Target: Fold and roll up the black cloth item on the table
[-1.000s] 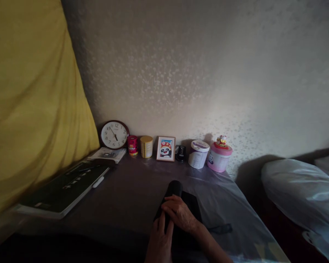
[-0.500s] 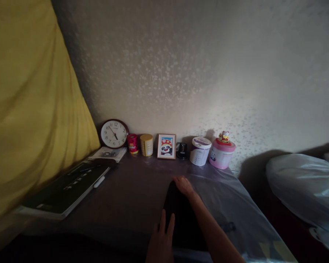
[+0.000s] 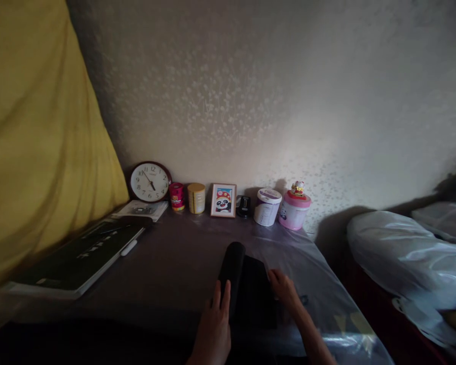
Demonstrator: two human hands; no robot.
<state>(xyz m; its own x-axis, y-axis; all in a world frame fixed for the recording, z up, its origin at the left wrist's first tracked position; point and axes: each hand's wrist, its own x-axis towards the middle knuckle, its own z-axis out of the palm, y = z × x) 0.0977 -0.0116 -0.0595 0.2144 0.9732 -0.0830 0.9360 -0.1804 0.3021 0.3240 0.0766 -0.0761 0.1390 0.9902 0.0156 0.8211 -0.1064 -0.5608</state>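
A black sheet (image 3: 255,291) lies on the table, its left side curled into a thick roll (image 3: 232,263). My left hand (image 3: 215,324) rests against the left side of the roll, with fingers extended and apart. At the right edge of the sheet is my right hand (image 3: 283,288), its fingers bent together and pinching that edge. A small dark object (image 3: 304,299) lies just right of my right wrist, too dim to make out.
Along the wall stand a clock (image 3: 150,182), a red can (image 3: 177,196), a yellow-lidded can (image 3: 196,198), a framed panda picture (image 3: 223,201) and two tubs. A dark green book (image 3: 79,256) lies left, beside the yellow curtain (image 3: 49,137). Plastic bags (image 3: 403,253) are at the right.
My right hand has moved from the far end of the black sheet nearer to me, onto its right edge. The roll's far end now shows. The view has shifted slightly right.
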